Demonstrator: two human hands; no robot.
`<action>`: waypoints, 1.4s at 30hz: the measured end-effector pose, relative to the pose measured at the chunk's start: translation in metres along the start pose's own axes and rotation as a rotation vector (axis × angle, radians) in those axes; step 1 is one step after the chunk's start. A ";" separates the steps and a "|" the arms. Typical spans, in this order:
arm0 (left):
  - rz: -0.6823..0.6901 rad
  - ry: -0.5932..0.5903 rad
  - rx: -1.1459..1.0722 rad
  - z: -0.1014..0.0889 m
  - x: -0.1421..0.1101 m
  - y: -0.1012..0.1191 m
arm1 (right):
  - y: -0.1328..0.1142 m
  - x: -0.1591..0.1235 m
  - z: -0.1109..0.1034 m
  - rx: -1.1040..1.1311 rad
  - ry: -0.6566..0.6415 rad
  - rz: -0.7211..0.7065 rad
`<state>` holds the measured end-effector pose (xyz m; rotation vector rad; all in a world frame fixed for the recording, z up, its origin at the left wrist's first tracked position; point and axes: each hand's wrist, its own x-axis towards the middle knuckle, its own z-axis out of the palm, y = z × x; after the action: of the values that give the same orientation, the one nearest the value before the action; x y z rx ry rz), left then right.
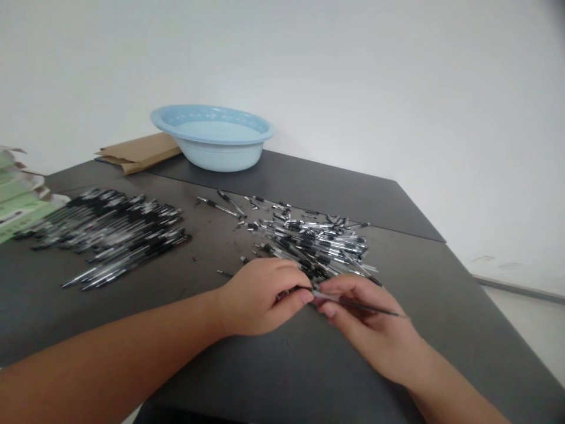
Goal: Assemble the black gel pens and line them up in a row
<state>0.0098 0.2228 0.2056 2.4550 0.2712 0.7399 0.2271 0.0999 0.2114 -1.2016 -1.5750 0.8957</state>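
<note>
My left hand (265,297) is closed, thumb and fingers pinched on one end of a slim pen that its fingers mostly cover. Opposite it, my right hand (375,330) is closed on the other part of the same pen (362,304), whose thin dark length lies across the palm and points right. Whether the pen is whole or in two parts is hard to make out between the fingertips. Just beyond both hands spreads a loose heap of pens and pen parts (318,241), with black grips, clear barrels and shiny tips.
Many black-gripped pens (128,229) lie in rows at left, beside green boxes (22,200). A light-blue basin (216,147) stands at the back, next to brown cardboard (141,151). The dark grey table (419,282) ends at the right, and a white wall (353,76) rises behind.
</note>
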 end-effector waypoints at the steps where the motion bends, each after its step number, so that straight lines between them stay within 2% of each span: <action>1: -0.025 0.001 -0.035 0.002 -0.001 0.001 | 0.002 0.000 -0.004 -0.023 -0.044 0.027; 5: -0.228 0.065 -0.233 0.006 -0.004 0.002 | 0.009 0.003 -0.032 -0.200 -0.155 0.128; 7: -0.287 0.077 -0.318 0.006 -0.006 0.002 | 0.010 0.012 -0.048 -0.256 -0.072 0.138; 10: -0.295 0.098 -0.417 0.005 -0.008 0.002 | 0.007 0.038 -0.060 -0.311 0.051 0.155; 12: -0.286 0.100 -0.458 0.004 -0.009 0.004 | 0.006 0.064 -0.059 -0.364 0.032 0.161; 14: -0.276 0.095 -0.465 0.003 -0.010 0.006 | 0.012 0.096 -0.052 -0.482 -0.027 0.103; 16: -0.258 0.093 -0.443 0.003 -0.010 0.007 | 0.024 0.133 -0.043 -0.715 -0.088 -0.002; 20: -0.231 0.073 -0.357 0.003 -0.011 0.007 | 0.060 0.201 -0.027 -0.863 -0.162 -0.079; 22: -0.220 0.058 -0.317 0.004 -0.011 0.006 | 0.076 0.226 -0.023 -0.921 -0.219 -0.114; 25: -0.209 0.031 -0.278 0.004 -0.011 0.006 | 0.092 0.247 -0.021 -0.982 -0.318 -0.152; 29: -0.205 0.015 -0.274 0.005 -0.010 0.006 | 0.097 0.255 -0.019 -1.022 -0.412 -0.183; 33: -0.170 0.050 -0.254 0.006 -0.010 0.005 | 0.090 0.251 -0.014 -1.023 -0.403 -0.192; 35: -0.166 0.059 -0.244 0.005 -0.010 0.004 | 0.084 0.247 -0.012 -1.010 -0.332 -0.183; 38: -0.168 0.057 -0.221 0.002 -0.009 0.005 | 0.069 0.230 -0.012 -0.963 -0.144 -0.145; 40: -0.182 0.067 -0.158 -0.001 -0.009 0.006 | 0.058 0.205 -0.014 -0.911 -0.017 -0.112; 42: -0.205 0.089 -0.059 -0.003 -0.008 0.007 | 0.047 0.169 -0.017 -0.849 0.067 -0.085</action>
<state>0.0016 0.2158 0.2084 2.2995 0.5185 0.7571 0.2416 0.2751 0.2138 -1.6872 -2.0039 0.0888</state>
